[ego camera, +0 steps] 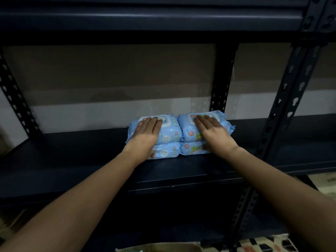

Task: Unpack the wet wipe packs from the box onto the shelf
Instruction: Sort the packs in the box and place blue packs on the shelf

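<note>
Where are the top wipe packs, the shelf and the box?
left top wipe pack (168,132): head view, blue wrapper beside the hand.
right top wipe pack (187,128): head view, its bare left side.
shelf (81,160): head view, dark board.
box (163,248): head view, cardboard flap.

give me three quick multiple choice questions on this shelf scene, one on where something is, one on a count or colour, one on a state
1. Where do the light blue plastic wet wipe packs sit?
A. on the dark metal shelf
B. on the floor
C. inside the cardboard box

2. How many packs are visible?
A. one
B. four
C. nine

3. How is the left hand?
A. balled in a fist
B. flat on the top left pack
C. hanging clear of everything

Answers: 1 A, they rest on the shelf board. 2 B, two stacks of two. 3 B, its fingers lie straight on the pack, as the right hand does alongside.
</note>
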